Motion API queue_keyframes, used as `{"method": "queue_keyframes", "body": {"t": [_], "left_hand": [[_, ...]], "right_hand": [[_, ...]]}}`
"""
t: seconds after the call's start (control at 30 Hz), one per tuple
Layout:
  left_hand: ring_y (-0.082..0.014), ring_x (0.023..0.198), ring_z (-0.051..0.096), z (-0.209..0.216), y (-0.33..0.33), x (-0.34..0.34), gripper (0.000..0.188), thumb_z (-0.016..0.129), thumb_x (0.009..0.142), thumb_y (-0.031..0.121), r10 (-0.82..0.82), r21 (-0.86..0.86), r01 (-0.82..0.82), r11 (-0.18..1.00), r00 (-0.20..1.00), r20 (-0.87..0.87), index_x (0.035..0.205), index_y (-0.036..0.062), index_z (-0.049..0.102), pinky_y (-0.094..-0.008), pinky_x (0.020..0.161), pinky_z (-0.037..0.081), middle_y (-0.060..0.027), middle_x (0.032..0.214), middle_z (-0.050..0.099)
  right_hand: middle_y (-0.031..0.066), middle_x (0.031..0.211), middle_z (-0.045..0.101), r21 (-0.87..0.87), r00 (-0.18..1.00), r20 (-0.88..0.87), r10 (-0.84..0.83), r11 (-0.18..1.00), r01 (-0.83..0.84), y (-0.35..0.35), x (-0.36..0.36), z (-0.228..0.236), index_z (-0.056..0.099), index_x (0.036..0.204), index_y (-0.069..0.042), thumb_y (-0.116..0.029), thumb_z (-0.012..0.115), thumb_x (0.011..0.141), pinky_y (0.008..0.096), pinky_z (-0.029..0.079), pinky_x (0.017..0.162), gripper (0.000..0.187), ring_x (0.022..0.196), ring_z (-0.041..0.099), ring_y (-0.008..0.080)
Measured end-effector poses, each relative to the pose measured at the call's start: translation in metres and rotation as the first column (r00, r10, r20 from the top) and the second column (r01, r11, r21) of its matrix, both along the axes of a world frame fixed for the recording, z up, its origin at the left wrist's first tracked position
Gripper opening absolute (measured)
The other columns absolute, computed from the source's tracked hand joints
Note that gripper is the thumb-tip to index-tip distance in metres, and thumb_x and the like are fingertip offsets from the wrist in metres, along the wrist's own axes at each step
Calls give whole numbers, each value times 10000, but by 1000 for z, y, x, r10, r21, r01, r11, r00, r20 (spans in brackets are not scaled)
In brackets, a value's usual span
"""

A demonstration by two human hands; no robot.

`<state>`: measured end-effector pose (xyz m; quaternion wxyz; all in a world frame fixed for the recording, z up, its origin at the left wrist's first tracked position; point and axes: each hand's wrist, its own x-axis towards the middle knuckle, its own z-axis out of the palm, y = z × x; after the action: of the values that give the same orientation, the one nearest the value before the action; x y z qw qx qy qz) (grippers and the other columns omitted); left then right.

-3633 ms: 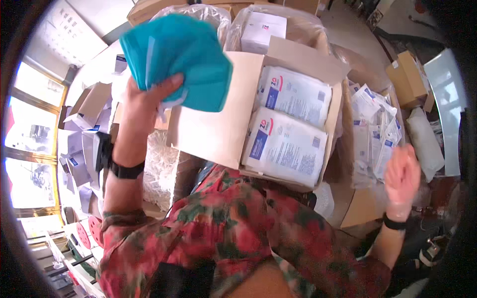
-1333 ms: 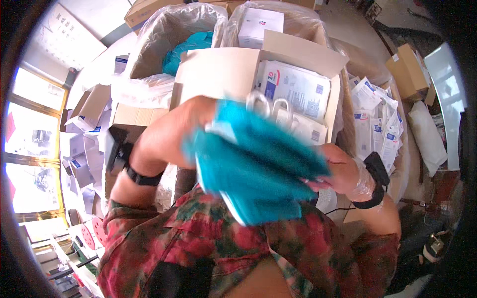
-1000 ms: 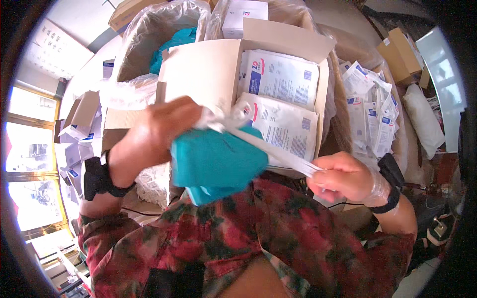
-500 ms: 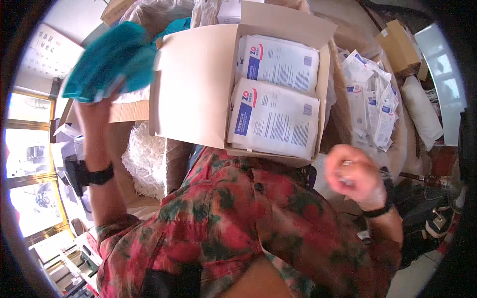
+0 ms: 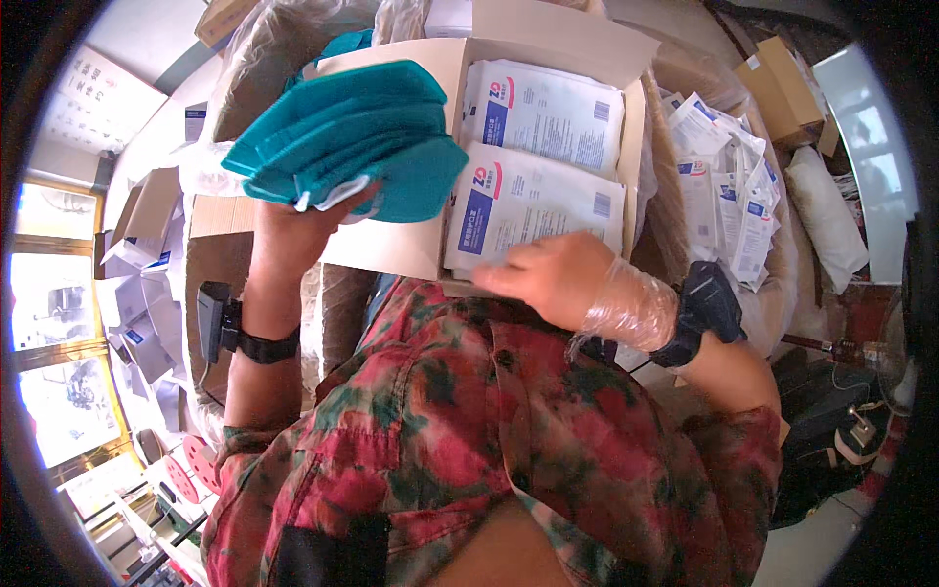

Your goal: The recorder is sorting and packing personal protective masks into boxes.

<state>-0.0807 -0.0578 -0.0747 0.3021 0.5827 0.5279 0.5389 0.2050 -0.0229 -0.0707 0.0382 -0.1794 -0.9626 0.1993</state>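
Note:
A fanned stack of teal face masks (image 5: 357, 132) with white ear loops is gripped from below by my left hand (image 5: 305, 230). The stack hangs over the left flap of an open cardboard box (image 5: 636, 147). Inside the box lie white packs of masks (image 5: 533, 205) with blue and red print, in two visible groups. At the box's front edge is my right hand (image 5: 553, 279), its fingers loosely stretched to the left with nothing seen in them. Clear plastic film wraps my right wrist.
To the right, a plastic-lined carton holds many loose white packets (image 5: 724, 186). Behind the stack stands another plastic-lined box (image 5: 259, 88) with more teal masks. Small white boxes (image 5: 156, 313) pile up at the left. A brown carton (image 5: 778, 93) sits at the far right.
My left hand has brought the teal masks rightward from the far left to over the box flap. My right hand has moved left to the box's front edge, its fingers loosening.

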Motion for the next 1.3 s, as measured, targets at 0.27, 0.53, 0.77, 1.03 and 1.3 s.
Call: {"method": "queue_keyframes", "body": {"t": [0.27,0.53,0.77,1.03,1.3], "left_hand": [[-169,959,623,8,4,6,389,746,742,-24,-57,39,63,997,989,-136,1111,21,630,-323,843,510,-84,1073,667],[-145,827,612,6,-1,14,381,762,738,32,31,-26,-29,999,996,80,1098,20,638,-261,678,500,-79,1023,669],[-84,599,551,0,11,45,307,770,752,99,-56,-118,54,992,998,-16,1032,29,665,-208,465,410,-57,903,680],[-100,544,558,-3,9,56,238,769,745,82,-167,-131,147,980,973,-159,959,11,691,-234,492,460,-62,779,684],[-148,733,627,-12,10,41,239,738,765,51,-210,-227,167,959,961,-181,998,33,686,-273,645,522,-86,946,686]], "right_hand": [[96,786,644,239,987,13,161,958,-160,-5,-12,-16,586,945,-61,-167,545,806,397,556,586,179,709,664,280],[16,668,524,-827,605,-369,-706,546,132,-8,82,3,535,890,-77,-119,520,862,260,395,444,52,526,510,118],[6,680,521,-983,-91,-154,-984,162,-83,-86,219,-84,547,896,-93,-153,595,794,189,321,437,128,519,460,73],[41,881,660,-707,-175,-44,-984,-92,701,-121,277,-178,660,908,-61,-217,585,871,315,462,771,176,813,592,168],[59,880,672,-590,-179,28,-984,-161,792,-85,267,-145,666,951,-35,-223,557,899,290,446,830,223,865,597,156]]}}
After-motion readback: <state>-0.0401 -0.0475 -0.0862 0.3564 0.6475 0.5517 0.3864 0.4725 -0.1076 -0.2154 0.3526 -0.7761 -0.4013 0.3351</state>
